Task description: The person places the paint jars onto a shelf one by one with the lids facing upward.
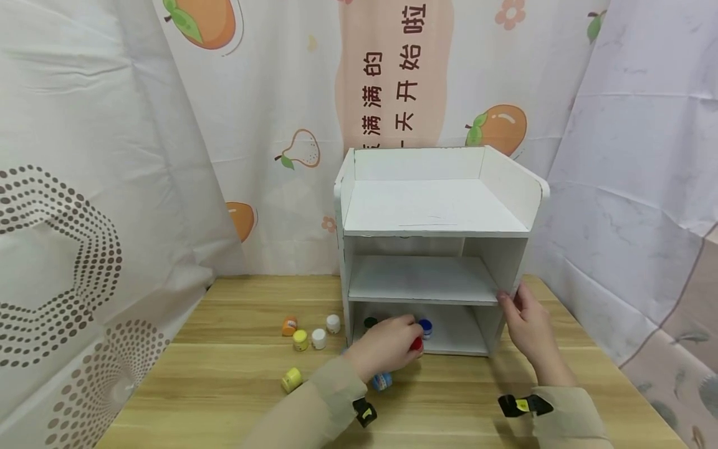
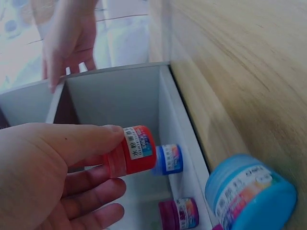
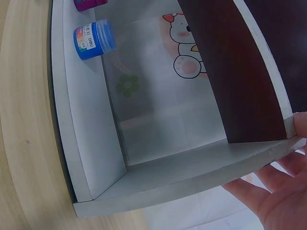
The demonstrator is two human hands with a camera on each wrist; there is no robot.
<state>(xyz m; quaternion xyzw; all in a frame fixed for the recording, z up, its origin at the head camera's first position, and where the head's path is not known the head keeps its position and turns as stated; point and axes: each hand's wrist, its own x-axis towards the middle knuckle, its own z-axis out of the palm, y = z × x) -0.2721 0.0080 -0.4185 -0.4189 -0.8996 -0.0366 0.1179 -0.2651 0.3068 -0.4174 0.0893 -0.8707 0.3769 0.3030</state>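
Risk noted: the small red plastic paint jar point(image 2: 139, 149) could, in this inspector's judgement, knock over the small blue plastic paint jar point(image 2: 171, 159) just beyond it if swung inward carelessly; a slip is also possible, the pinch being near the cap. The left hand point(image 1: 389, 342) pinches the red jar between thumb and fingers, other fingers loosely extended. The jar lies at its fingertips, by the front of the lower compartment point(image 1: 457, 330). The right hand point(image 1: 529, 321) grips the side of the white-painted open shelf unit point(image 1: 434, 206).

Red jar point(image 1: 416, 344) partly behind left hand point(image 1: 387, 345), purple jar point(image 3: 88, 4) cropped in right wrist view
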